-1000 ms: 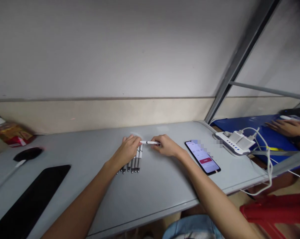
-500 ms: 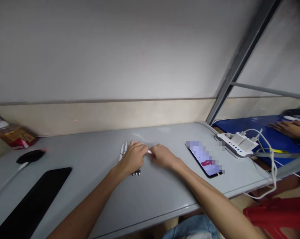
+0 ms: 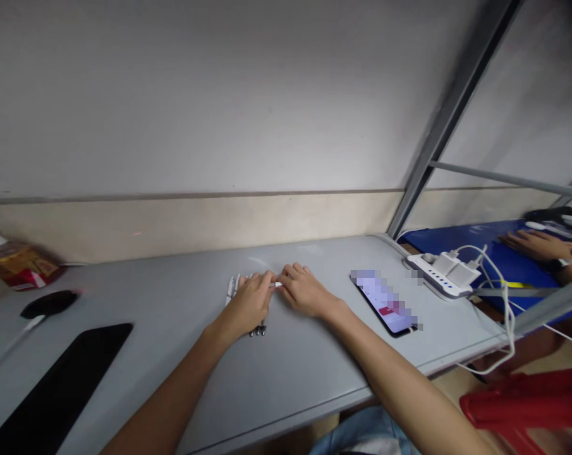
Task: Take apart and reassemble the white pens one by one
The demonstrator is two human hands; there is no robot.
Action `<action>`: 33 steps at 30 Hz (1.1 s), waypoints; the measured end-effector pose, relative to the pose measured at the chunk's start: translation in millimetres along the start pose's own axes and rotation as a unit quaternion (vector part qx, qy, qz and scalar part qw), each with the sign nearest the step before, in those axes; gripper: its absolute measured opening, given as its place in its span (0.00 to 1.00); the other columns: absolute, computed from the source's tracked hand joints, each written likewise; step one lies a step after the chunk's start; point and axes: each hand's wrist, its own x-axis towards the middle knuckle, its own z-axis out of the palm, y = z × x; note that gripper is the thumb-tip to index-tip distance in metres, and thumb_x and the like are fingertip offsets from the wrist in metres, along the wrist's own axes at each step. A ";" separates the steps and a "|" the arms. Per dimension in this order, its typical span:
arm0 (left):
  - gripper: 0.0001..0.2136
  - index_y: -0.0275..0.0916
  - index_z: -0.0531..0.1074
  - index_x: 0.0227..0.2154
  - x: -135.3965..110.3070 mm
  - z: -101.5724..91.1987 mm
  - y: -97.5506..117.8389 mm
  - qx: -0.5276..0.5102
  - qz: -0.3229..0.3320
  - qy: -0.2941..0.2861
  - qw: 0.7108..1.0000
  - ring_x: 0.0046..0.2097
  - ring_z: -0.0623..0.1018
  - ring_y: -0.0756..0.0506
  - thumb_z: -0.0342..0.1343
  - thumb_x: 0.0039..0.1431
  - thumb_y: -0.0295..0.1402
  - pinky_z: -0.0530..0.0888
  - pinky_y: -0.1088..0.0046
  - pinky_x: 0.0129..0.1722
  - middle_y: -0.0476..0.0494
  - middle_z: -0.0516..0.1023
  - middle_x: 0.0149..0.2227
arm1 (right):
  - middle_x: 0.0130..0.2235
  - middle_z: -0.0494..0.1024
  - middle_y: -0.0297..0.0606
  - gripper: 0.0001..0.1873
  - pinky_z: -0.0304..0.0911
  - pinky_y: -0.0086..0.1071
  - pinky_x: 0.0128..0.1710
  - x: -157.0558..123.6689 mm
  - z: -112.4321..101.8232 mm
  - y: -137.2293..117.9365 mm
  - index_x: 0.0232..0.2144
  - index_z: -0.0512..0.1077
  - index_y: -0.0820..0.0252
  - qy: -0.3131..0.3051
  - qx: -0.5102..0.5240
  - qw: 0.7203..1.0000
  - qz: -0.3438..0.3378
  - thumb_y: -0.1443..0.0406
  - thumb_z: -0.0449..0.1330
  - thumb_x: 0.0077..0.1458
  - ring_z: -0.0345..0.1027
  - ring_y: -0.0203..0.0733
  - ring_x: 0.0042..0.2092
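Note:
My left hand and my right hand meet over the middle of the desk. Fingertips of both are closed on a slim white pen, of which only a short piece shows between them. Under and beside my left hand lies a row of several white pens. Their shiny metal ends stick out below the palm, while the middle of the row is hidden by that hand.
A phone with a lit screen lies to the right, near a white power strip with chargers. On the left are a black mat, a black oval device and a jar. Another person's hand rests on a blue surface.
My right hand's fingers have shifted their grip on the white pen and look more spread over it. The whole view has slid slightly. The row of pens stays put.

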 end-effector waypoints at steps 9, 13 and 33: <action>0.12 0.39 0.67 0.35 2.2 8.2 0.6 0.029 0.013 0.018 0.999 0.37 0.73 0.44 0.38 0.63 0.23 0.62 0.66 0.39 0.43 0.75 0.34 | 0.40 0.74 0.41 0.11 0.54 0.31 0.37 -2.8 -3.4 0.2 0.46 0.70 0.59 -0.015 0.057 0.997 0.055 0.63 0.54 0.62 0.67 0.41 0.39; 0.11 0.40 0.66 0.34 2.6 6.2 0.7 0.049 -0.012 0.017 0.999 0.35 0.73 0.43 0.39 0.64 0.25 0.61 0.66 0.37 0.44 0.75 0.31 | 0.41 0.72 0.45 0.16 0.55 0.34 0.45 -2.6 -2.8 -2.0 0.44 0.72 0.61 0.016 0.065 0.998 0.021 0.62 0.46 0.67 0.64 0.42 0.43; 0.12 0.40 0.68 0.36 -0.3 3.2 3.6 0.050 0.007 0.015 0.999 0.38 0.74 0.42 0.39 0.67 0.29 0.60 0.65 0.38 0.44 0.77 0.35 | 0.39 0.72 0.40 0.07 0.52 0.33 0.42 -2.3 6.4 4.9 0.41 0.72 0.59 0.069 0.076 0.995 0.021 0.69 0.56 0.61 0.60 0.42 0.42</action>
